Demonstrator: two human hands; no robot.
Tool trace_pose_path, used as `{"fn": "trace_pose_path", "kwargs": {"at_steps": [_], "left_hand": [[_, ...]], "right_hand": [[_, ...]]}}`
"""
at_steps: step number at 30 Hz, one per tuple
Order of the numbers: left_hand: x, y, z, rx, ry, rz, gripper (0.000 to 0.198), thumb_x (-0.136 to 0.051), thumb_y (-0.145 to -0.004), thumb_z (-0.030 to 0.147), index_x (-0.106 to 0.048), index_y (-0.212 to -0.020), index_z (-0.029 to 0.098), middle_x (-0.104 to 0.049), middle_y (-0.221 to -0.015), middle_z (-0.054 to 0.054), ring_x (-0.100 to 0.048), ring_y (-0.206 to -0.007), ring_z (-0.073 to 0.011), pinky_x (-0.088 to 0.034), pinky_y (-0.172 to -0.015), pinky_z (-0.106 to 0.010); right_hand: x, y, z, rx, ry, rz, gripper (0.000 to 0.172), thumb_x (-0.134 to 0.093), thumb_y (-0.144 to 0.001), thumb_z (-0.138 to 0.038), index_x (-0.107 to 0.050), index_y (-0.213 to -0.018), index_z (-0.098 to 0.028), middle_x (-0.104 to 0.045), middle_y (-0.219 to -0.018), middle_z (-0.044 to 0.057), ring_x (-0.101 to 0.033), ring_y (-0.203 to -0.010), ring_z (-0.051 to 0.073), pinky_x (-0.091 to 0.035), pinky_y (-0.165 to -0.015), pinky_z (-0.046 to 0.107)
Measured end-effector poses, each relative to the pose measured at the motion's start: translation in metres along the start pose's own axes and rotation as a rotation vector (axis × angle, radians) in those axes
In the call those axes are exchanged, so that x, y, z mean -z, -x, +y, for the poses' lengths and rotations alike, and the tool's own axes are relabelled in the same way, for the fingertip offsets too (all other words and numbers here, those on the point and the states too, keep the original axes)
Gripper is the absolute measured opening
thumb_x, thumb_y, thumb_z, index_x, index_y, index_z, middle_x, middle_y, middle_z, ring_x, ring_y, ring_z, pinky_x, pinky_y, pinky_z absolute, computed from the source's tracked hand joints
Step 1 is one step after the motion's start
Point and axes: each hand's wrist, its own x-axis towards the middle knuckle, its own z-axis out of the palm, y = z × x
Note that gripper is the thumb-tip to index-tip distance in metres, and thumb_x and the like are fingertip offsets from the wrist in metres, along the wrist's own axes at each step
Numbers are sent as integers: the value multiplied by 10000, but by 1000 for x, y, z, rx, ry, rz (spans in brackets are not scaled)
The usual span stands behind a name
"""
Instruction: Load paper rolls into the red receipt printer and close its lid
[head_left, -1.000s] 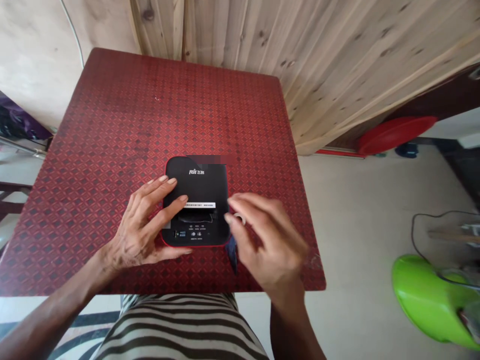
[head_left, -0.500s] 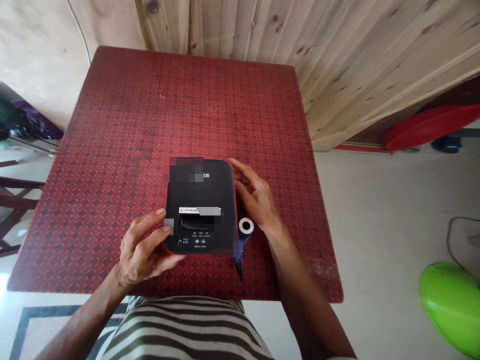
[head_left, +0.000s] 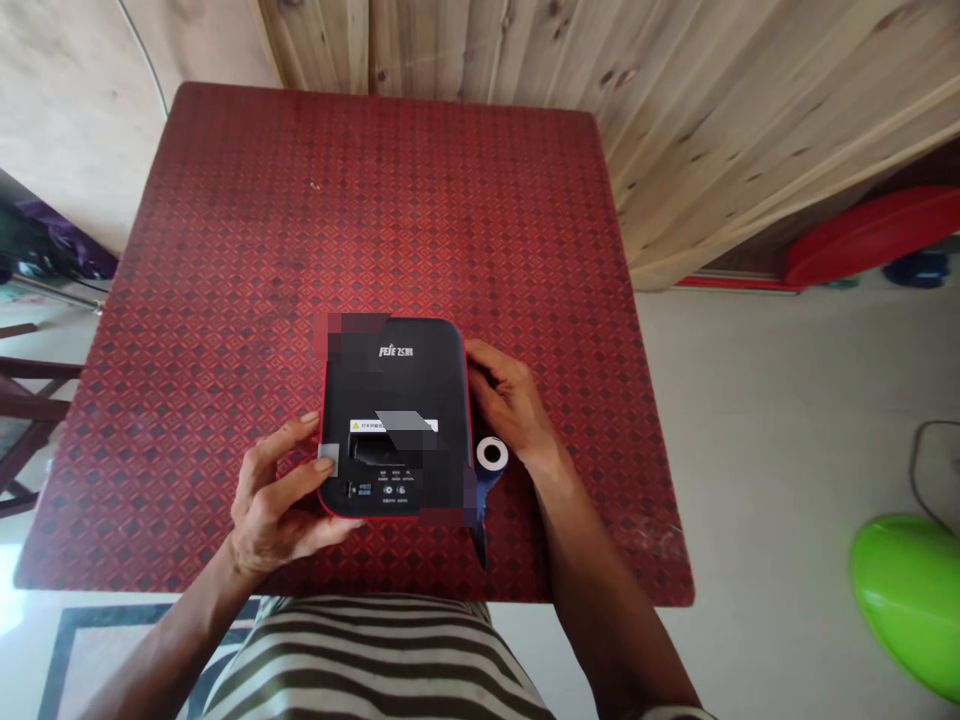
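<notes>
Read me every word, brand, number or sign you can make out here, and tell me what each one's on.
"FEIE", third letter stylized (I or J), plus two small Chinese characters: top of the black box.
A yellow triangle sign: left end of the white strip on the box; the strip's words are too small and partly blurred.
Blue label and white button captions, lower on the box: too small to read.
No readable numbers.
</notes>
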Motion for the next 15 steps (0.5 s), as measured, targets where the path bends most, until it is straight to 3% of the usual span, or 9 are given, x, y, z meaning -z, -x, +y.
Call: {"fn": "trace_pose_path", "kwargs": {"at_steps": [7, 15], "left_hand": [[0, -8, -4, 85, 199, -27, 514, -886, -835, 488, -645, -1209, 231, -583, -1545, -128, -653, -1350, -297, -655, -1019, -465], [-1, -8, -2, 134, 205, -56, 463, -875, -845, 492, -642, -1159, 245, -644, -1454, -123, -686, -1276, -294, -665, -944, -469]], "right_hand": [[-2, 2, 4, -12, -19, 17, 386, -512, -1019, -213, -764, -1297, -299, -797, -1277, 34, -753, -1159, 228, -561, -1046, 433], [-2, 0, 5, -4, 0, 32, 381, -502, -1001, -228, -778, -1252, -307, -810, -1239, 18, -759, -1143, 240, -574, -1022, 428]]}}
